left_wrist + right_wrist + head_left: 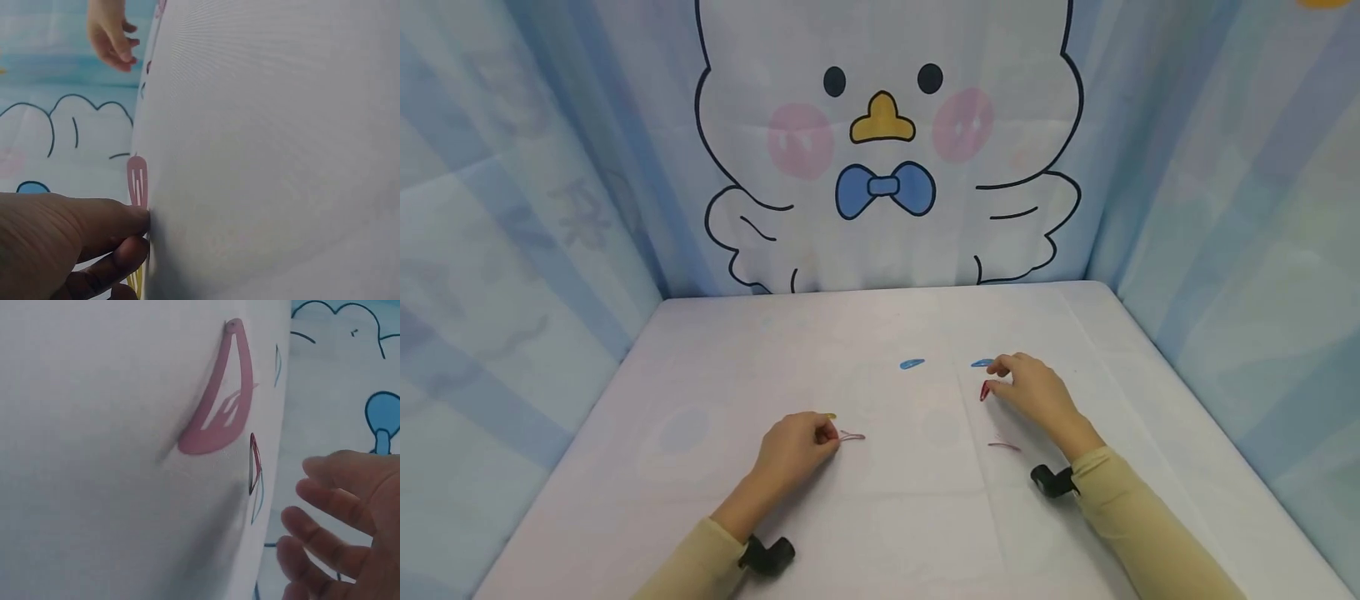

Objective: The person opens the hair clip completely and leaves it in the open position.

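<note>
My left hand (796,450) pinches one end of a pink snap hair clip (853,437) between thumb and finger, low over the table. In the left wrist view this pink clip (137,178) points away from the fingertips, and a yellow hair clip (135,280) shows partly behind the fingers. My right hand (1033,392) has its fingers loosely bent and apart, holding nothing. Close by its thumb is a red hair clip (984,390); a blue hair clip (981,363) is partly covered by its fingers. The right wrist view shows the red clip (254,464) left of the fingertips.
Another blue hair clip (912,363) lies toward the back middle of the white-covered table (880,542). A second pink hair clip (1004,447) lies nearer, below the right hand. Printed curtains (880,242) stand along the back and both sides.
</note>
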`<action>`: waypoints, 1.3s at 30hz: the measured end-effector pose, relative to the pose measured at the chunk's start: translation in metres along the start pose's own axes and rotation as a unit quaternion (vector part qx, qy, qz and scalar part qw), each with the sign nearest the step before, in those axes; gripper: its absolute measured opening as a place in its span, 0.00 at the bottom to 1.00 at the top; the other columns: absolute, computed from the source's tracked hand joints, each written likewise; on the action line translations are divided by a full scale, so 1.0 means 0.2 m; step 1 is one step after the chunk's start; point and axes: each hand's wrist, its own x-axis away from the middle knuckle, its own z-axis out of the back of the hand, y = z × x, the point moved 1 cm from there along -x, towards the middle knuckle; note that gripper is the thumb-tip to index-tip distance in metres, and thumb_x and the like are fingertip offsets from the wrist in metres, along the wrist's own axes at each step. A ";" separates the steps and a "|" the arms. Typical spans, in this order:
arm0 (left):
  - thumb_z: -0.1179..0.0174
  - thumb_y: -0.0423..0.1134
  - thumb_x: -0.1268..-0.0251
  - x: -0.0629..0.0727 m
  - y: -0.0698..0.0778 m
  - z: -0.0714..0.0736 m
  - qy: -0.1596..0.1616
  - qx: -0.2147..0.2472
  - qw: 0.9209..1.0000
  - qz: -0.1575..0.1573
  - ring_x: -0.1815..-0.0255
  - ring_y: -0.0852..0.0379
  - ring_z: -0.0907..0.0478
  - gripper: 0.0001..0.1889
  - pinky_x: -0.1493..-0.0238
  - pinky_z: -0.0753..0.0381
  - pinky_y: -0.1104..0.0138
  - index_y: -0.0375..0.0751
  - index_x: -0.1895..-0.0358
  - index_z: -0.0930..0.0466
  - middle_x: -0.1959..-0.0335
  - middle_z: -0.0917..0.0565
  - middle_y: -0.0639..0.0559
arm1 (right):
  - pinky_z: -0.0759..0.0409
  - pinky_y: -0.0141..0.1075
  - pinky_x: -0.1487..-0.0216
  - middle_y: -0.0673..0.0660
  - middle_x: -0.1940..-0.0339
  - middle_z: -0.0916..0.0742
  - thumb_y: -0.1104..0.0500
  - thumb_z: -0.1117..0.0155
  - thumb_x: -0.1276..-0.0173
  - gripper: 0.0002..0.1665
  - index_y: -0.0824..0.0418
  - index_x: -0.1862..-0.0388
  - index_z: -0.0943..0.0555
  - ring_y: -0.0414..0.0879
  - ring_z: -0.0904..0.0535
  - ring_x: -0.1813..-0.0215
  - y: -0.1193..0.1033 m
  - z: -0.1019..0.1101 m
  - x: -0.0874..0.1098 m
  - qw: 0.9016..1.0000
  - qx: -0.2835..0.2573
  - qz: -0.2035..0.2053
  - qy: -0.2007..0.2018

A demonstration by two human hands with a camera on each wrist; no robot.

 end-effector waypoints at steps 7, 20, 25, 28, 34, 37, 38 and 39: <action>0.26 0.38 0.40 0.01 -0.01 0.01 -0.005 0.014 1.000 0.008 0.74 0.64 0.27 0.07 0.69 0.26 0.65 0.51 0.72 0.15 0.77 0.20 0.63 | 0.20 0.55 0.48 0.63 0.48 0.15 0.53 0.33 0.28 0.16 0.57 0.45 0.16 0.58 0.19 0.49 0.02 -0.06 -0.07 0.997 -0.011 -0.028 -0.072; 0.26 0.41 0.40 0.02 0.03 0.07 -0.024 0.027 0.999 0.035 0.71 0.62 0.25 0.06 0.67 0.25 0.63 0.50 0.67 0.15 0.72 0.18 0.61 | 0.23 0.45 0.54 0.57 0.62 0.16 0.57 0.27 0.33 0.11 0.61 0.60 0.18 0.51 0.24 0.59 0.06 -0.04 -0.06 0.995 -0.017 -0.038 -0.090; 0.27 0.43 0.37 0.02 0.05 0.09 -0.028 0.045 0.998 0.026 0.72 0.61 0.27 0.05 0.70 0.28 0.65 0.50 0.66 0.14 0.71 0.17 0.61 | 0.24 0.42 0.59 0.56 0.63 0.17 0.55 0.27 0.32 0.11 0.61 0.62 0.18 0.50 0.24 0.61 0.08 -0.04 -0.04 0.994 -0.020 -0.059 -0.092; 0.27 0.44 0.36 0.01 0.06 0.10 -0.019 0.046 0.999 0.017 0.71 0.62 0.27 0.05 0.69 0.28 0.66 0.51 0.66 0.13 0.70 0.16 0.62 | 0.26 0.40 0.62 0.56 0.64 0.18 0.55 0.27 0.32 0.10 0.60 0.64 0.18 0.49 0.25 0.62 0.08 -0.04 -0.03 0.995 -0.018 -0.050 -0.086; 0.28 0.44 0.36 0.01 0.10 0.13 -0.013 0.041 0.999 0.018 0.70 0.60 0.27 0.05 0.67 0.27 0.65 0.50 0.66 0.13 0.71 0.17 0.62 | 0.26 0.40 0.63 0.55 0.66 0.18 0.58 0.31 0.28 0.07 0.60 0.63 0.18 0.48 0.24 0.64 0.07 -0.06 0.00 0.997 -0.003 -0.036 -0.072; 0.28 0.45 0.35 0.00 0.11 0.13 -0.017 0.046 0.998 0.026 0.70 0.60 0.27 0.05 0.68 0.27 0.65 0.51 0.66 0.13 0.71 0.17 0.61 | 0.27 0.40 0.64 0.56 0.67 0.19 0.59 0.35 0.25 0.06 0.62 0.61 0.20 0.48 0.25 0.65 0.06 -0.05 0.01 0.998 0.003 -0.031 -0.057; 0.29 0.45 0.35 0.00 0.11 0.13 -0.017 0.048 0.998 0.027 0.70 0.60 0.27 0.05 0.68 0.27 0.66 0.52 0.66 0.13 0.71 0.17 0.61 | 0.27 0.40 0.65 0.56 0.68 0.19 0.60 0.36 0.24 0.06 0.62 0.60 0.21 0.48 0.25 0.66 0.05 -0.04 0.02 0.998 0.004 -0.027 -0.050; 0.29 0.45 0.35 0.00 0.12 0.13 -0.018 0.050 0.998 0.029 0.71 0.60 0.27 0.05 0.68 0.27 0.66 0.52 0.67 0.13 0.71 0.17 0.61 | 0.28 0.40 0.66 0.56 0.70 0.19 0.60 0.38 0.23 0.06 0.62 0.58 0.22 0.48 0.26 0.68 0.05 -0.04 0.02 0.999 0.007 -0.022 -0.043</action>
